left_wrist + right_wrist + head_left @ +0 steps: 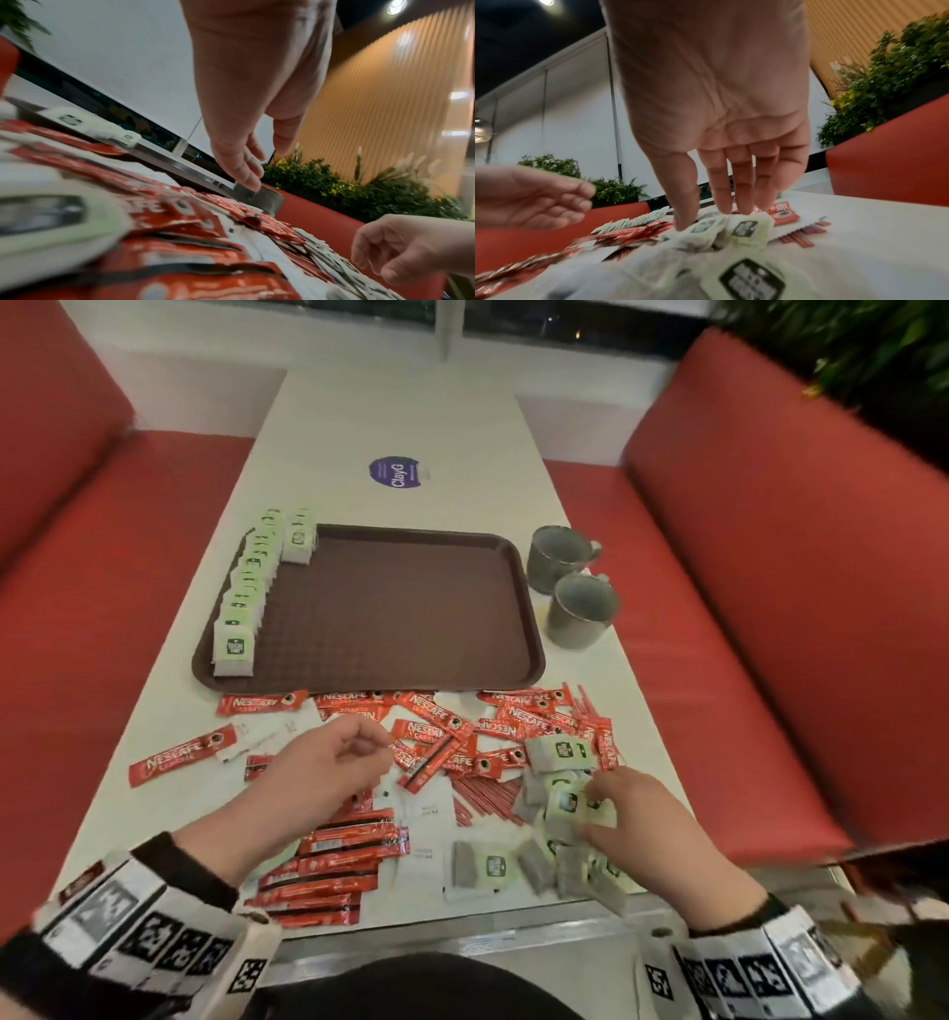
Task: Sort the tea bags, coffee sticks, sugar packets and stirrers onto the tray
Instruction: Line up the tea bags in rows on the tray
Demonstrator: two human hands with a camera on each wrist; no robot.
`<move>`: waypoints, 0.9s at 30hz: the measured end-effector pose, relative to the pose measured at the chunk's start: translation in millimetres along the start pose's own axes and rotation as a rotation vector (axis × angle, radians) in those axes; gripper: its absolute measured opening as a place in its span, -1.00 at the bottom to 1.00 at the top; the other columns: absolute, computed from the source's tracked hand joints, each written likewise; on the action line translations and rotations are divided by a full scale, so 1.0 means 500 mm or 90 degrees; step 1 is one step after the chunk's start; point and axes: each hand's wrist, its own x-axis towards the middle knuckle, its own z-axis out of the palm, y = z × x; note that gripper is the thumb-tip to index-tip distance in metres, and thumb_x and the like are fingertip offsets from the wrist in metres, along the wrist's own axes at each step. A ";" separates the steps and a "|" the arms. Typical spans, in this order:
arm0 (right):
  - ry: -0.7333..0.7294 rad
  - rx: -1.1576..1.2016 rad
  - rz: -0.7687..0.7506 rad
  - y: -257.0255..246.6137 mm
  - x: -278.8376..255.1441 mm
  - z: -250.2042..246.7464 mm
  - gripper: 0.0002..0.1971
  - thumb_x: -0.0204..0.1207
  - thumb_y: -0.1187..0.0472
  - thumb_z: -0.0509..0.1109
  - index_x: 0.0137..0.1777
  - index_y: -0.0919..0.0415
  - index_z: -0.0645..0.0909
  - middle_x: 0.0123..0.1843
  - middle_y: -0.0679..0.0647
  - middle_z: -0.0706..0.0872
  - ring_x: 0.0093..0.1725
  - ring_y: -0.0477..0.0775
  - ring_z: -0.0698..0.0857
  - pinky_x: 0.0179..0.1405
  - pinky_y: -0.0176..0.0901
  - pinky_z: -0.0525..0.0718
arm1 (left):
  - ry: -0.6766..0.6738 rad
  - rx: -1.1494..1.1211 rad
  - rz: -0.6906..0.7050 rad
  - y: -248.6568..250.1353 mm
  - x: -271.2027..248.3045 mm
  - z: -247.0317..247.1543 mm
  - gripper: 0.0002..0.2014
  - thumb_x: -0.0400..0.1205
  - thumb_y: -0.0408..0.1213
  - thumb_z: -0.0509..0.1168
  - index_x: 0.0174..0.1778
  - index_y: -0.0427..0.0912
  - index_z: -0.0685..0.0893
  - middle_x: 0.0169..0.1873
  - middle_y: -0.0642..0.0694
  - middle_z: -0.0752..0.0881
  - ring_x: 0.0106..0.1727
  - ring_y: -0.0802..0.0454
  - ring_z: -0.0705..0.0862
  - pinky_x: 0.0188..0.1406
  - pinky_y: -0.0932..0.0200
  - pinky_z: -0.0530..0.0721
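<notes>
Tray [390, 608] sits mid-desk, long side toward the person. A row of tea bags [251, 577] stands on edge along its left rim, packed tight, probably to leave the rest of the tray floor free for the other three kinds; nothing else is on it yet. Coffee sticks [328, 865] lie scattered along the near edge of the desk, some squared into a loose stack at the near-left, likely pre-grouped for one lift. Left hand [328, 762] hovers over that mess, fingers loosely curled, holding nothing, so idle or waiting. White sugar packets [426, 814] and thin red stirrers [488, 798] are mixed in at the centre, partly buried. Right hand [637, 819] is down on the loose tea bag pile [560, 814] at the near-right, fingers straight, tips touching the bags, not yet closed on any; looks like gathering the next batch for the row. Two grey mugs [570, 582] stand off the tray's right rim, clear of the sorting.
</notes>
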 end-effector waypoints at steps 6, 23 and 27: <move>0.034 -0.016 0.040 0.007 -0.002 0.009 -0.60 0.51 -0.16 0.34 0.21 0.07 0.58 0.15 -0.01 0.63 0.17 0.05 0.57 0.09 -0.12 0.57 | -0.085 0.111 0.069 0.051 0.021 0.090 -0.90 0.59 -0.17 0.38 -0.02 0.11 0.67 -0.06 0.17 0.72 0.02 0.27 0.67 0.06 0.31 0.65; 0.049 0.290 0.002 0.003 0.038 -0.015 -0.72 0.47 0.19 0.46 -0.40 0.05 0.46 -0.43 -0.09 0.49 -0.36 -0.05 0.47 -0.41 -0.32 0.37 | -0.176 0.183 0.118 0.111 0.054 0.194 -0.61 0.48 -0.14 0.50 0.20 0.09 0.59 0.03 0.21 0.65 0.07 0.30 0.62 0.08 0.41 0.60; 0.054 0.451 -0.082 -0.013 0.015 -0.039 -0.78 0.45 0.27 0.51 -0.36 0.08 0.58 -0.49 -0.12 0.47 -0.49 -0.22 0.39 -0.47 -0.40 0.33 | -0.215 0.197 0.139 0.124 0.055 0.211 -0.77 0.46 -0.08 0.50 -0.03 0.09 0.62 -0.08 0.12 0.72 -0.03 0.18 0.69 0.06 0.18 0.68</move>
